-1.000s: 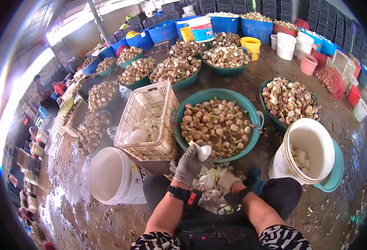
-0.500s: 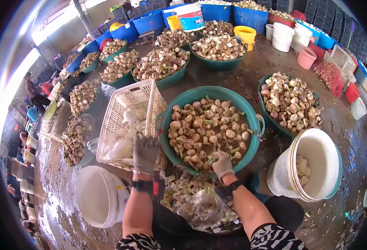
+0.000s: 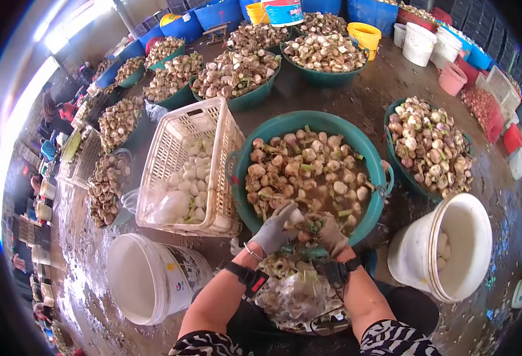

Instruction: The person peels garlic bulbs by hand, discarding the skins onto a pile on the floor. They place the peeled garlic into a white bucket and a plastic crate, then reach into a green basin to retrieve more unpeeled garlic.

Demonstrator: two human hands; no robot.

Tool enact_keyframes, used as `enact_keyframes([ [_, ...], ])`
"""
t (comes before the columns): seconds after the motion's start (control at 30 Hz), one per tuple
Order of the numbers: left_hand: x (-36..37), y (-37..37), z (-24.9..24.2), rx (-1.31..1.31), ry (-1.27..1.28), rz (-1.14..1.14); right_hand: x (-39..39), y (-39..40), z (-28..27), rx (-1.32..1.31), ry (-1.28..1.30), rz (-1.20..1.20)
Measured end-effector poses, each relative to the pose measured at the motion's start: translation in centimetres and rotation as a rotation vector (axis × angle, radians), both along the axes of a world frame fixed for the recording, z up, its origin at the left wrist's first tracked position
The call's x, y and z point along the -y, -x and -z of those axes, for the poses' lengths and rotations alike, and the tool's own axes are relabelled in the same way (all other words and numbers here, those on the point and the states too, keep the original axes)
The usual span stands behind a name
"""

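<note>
My gloved left hand (image 3: 275,230) is closed around a pale garlic bulb (image 3: 297,217) at the near rim of a large green tub (image 3: 370,221). Close beside it, my gloved right hand (image 3: 332,236) has its fingers curled at a brownish clump with something green; what exactly it grips is hard to make out. Unpeeled garlic bulbs (image 3: 332,155) sit in murky water in the tub. Below my hands lies a heap of peelings and stalks (image 3: 296,291), with clear plastic on it. To the left, a white plastic crate (image 3: 230,178) holds peeled white bulbs (image 3: 197,178).
A white bucket (image 3: 127,285) stands at lower left. Another white bucket (image 3: 471,249) at right has a few pale bulbs inside. A green basin (image 3: 398,169) heaped with garlic is beyond it. More heaped basins (image 3: 326,77) and a yellow bucket (image 3: 364,37) stand farther back on wet floor.
My left hand has moved from the crate's near edge rightward to my right hand and now holds a bulb. The view has shifted slightly, and the crate's peeled bulbs show more fully.
</note>
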State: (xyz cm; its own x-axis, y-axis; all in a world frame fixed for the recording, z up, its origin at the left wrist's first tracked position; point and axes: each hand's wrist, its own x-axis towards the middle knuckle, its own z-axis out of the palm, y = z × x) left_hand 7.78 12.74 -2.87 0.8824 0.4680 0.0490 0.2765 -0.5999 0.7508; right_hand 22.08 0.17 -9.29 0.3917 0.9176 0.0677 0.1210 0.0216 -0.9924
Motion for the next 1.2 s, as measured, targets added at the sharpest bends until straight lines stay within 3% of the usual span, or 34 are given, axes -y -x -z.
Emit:
enact_keyframes([
  [0.03,0.7,0.0,-1.0,-0.034,0.112,0.015,0.9,1.1,-3.2,-0.446,0.138,-0.009],
  [0.07,1.4,0.0,-1.8,-0.064,0.219,0.031,1.3,2.0,-3.4,-0.573,0.042,0.071],
  [0.1,2.2,0.1,-2.1,0.017,0.066,0.025,1.9,3.0,-3.2,-0.699,-0.057,0.149],
  [0.13,3.2,0.5,-2.5,0.006,0.131,0.002,2.5,4.0,-3.0,-0.827,-0.158,0.226],
  [0.17,4.3,0.8,-3.6,-0.005,0.194,-0.021,3.1,4.6,-3.1,-0.832,-0.218,0.215],
  [0.23,6.1,1.6,-4.4,-0.004,0.263,-0.078,3.5,5.1,1.4,0.106,-0.18,0.297],
  [0.3,7.0,2.4,-3.0,0.03,0.272,-0.136,3.9,6.5,-0.5,-0.789,-0.107,0.291],
  [0.37,7.1,3.3,-0.3,0.083,0.284,-0.166,4.0,6.8,1.1,-0.853,-0.13,0.258],
  [0.43,7.7,4.2,-0.9,0.085,0.252,-0.175,4.3,6.8,2.7,-0.678,-0.134,0.175],
  [0.47,8.5,4.6,-2.5,0.06,0.216,-0.166,4.8,6.8,2.3,-0.471,-0.126,0.115],
  [0.53,9.2,5.1,-2.9,0.092,0.231,-0.159,5.6,6.6,1.4,0.14,-0.162,0.079],
  [0.6,9.2,5.6,-1.1,0.198,0.334,-0.167,7.5,6.9,-5.0,0.944,-0.235,0.118],
  [0.7,9.6,6.2,-2.4,0.165,0.327,-0.188,8.2,8.9,-7.9,-0.965,-0.167,0.019],
  [0.8,10.0,6.7,-3.4,0.19,0.333,-0.17,8.2,9.2,-8.5,-0.868,-0.123,0.003],
  [0.9,11.4,7.0,-5.9,0.209,0.592,-0.207,8.8,9.7,-9.6,-0.927,-0.152,0.049],
  [1.0,9.7,7.4,-4.4,0.147,1.294,-0.278,8.6,8.8,-6.1,0.226,-0.125,0.14],
  [1.03,9.2,7.1,-3.6,0.048,1.398,-0.306,8.5,8.8,-5.0,0.131,-0.108,0.129],
  [1.13,11.5,7.2,-5.6,0.135,1.179,-0.271,8.5,8.7,-3.7,-0.104,-0.123,0.113],
  [1.17,11.6,6.8,-4.5,0.262,0.97,-0.196,8.6,8.8,-3.4,-0.16,-0.166,0.117],
  [1.2,11.8,6.8,-4.7,0.27,0.773,-0.209,9.2,9.2,-4.7,-0.409,-0.173,0.111],
])
